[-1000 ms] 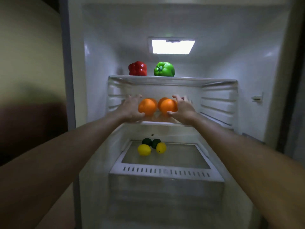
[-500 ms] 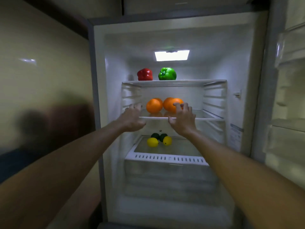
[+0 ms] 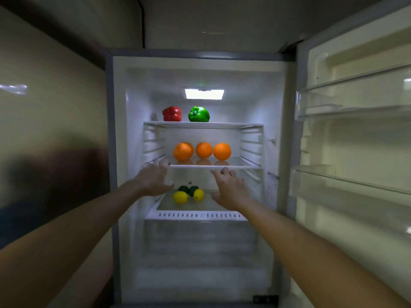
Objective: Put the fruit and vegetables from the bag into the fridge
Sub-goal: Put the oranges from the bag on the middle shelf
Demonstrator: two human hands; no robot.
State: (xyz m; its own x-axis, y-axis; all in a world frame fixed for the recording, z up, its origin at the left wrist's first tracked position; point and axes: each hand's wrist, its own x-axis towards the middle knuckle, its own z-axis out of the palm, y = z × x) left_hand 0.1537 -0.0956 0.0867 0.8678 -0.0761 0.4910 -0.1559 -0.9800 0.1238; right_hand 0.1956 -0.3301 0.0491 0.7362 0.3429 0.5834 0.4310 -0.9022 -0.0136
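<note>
The fridge stands open in front of me. A red pepper and a green pepper sit on the top shelf. Three oranges stand in a row on the middle glass shelf. Two lemons and two dark green fruits lie on the drawer cover below. My left hand is empty with fingers spread, just in front of the middle shelf's left edge. My right hand is also empty and spread, below that shelf's front rim. The bag is out of view.
The open fridge door with its clear door shelves fills the right side. A frosted crisper drawer sits under the white vented cover. A beige wall lies to the left.
Both hands let go of the oranges and drew back out of the fridge. The oranges stay on the middle shelf, and my view has pulled back, so three show.
</note>
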